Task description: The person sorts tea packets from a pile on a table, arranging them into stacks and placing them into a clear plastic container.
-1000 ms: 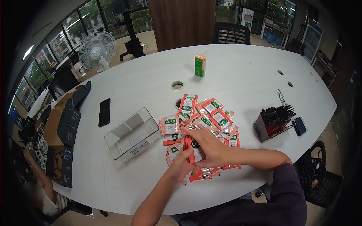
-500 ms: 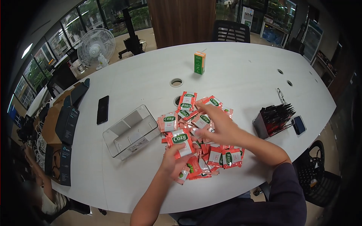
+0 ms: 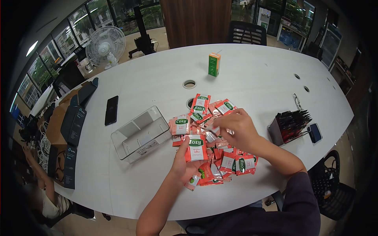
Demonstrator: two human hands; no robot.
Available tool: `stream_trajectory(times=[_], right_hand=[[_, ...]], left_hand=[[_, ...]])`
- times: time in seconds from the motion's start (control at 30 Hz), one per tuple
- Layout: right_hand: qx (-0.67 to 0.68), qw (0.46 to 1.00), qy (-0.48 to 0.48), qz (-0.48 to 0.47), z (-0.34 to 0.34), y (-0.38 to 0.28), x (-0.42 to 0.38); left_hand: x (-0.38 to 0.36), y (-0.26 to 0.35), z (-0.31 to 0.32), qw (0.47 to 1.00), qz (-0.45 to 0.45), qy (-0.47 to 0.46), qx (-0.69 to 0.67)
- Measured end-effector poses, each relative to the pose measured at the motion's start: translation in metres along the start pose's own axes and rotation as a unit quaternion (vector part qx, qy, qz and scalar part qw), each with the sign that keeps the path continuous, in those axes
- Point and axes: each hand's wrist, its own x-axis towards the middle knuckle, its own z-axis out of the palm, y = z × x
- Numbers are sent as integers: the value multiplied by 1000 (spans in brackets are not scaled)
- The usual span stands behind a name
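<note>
Red and white Cozy sachets [image 3: 245, 164] lie in a loose pile on the white table, several of them overlapping. My left hand [image 3: 184, 163] is closed on a Cozy sachet [image 3: 195, 148], held upright with its printed face showing, at the near left of the pile. Over the pile's right part, my right hand [image 3: 238, 128] has its fingers pinched on a sachet, seen partly at the fingertips. Just left of the pile stands a clear plastic bin [image 3: 138, 151] with a divider inside.
A black phone [image 3: 112, 110] lies left of the bin. Open boxes [image 3: 70, 129] with cables line the left edge, near a person's arm [image 3: 37, 167]. A green carton [image 3: 214, 65] stands behind. At right are a holder of black sachets [image 3: 280, 133], glasses and another phone [image 3: 315, 133].
My right hand has lifted and shifted slightly right, its fingers drawn together. The sachet in my left hand is more upright. The whole view has shifted a little.
</note>
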Motion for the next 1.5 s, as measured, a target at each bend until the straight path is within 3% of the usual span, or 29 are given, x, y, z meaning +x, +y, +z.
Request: stream_trajectory(times=[0.07,0.17,0.2,0.3,0.37,0.43,0.5,0.53,0.67,0.77,0.87,0.97,1.07,1.17,1.2,1.27,1.33,1.37,1.43,1.5], right_hand=[[136,980,60,-129,3,-17,-2],[161,966,-38,-200,20,-24,-9],[151,965,-79,-198,24,-19,-9],[294,933,-168,-125,10,-6,-3],[349,933,-85,-28,25,15,-1],[325,938,37,113,38,28,4],[21,983,114,143,74,69,-5],[-134,968,148,151,79,77,-6],[-145,956,-105,232,68,83,-6],[-79,957,-150,234,51,68,2],[7,996,-7,89,45,41,0],[109,990,-12,-86,32,1,4],[97,964,-161,-186,37,-18,-4],[223,948,-208,-93,36,-21,3],[268,943,-181,-76,36,-20,8],[402,906,-130,6,50,-8,20],[382,922,-57,39,68,14,40],[296,955,-10,29,77,30,53],[85,994,-68,7,99,69,69],[-59,989,-138,-8,101,81,73]], left_hand=[[-4,1,10,999,-32,29,3],[-10,-2,13,1000,3,4,-20],[-13,0,13,997,-9,-21,-71],[-8,-1,3,999,-15,-48,13],[-7,3,0,999,6,-47,-16],[-5,3,-4,998,21,-45,-41],[-2,2,-7,996,36,-42,-64],[-2,1,-5,997,36,-27,-56],[-2,-1,2,998,42,37,-28],[-1,-2,3,997,37,72,-15],[4,-2,-5,997,42,54,-44],[-1,1,9,995,52,62,-53],[-8,7,16,992,43,86,-77],[-1,4,-8,997,30,22,-74],[-1,8,-8,995,8,60,-82],[-4,17,-10,996,35,17,-79],[-7,23,-13,995,61,-3,-77],[-6,23,-15,994,74,0,-80],[-6,25,-18,991,102,6,-86],[-6,28,-18,988,102,41,-107]])
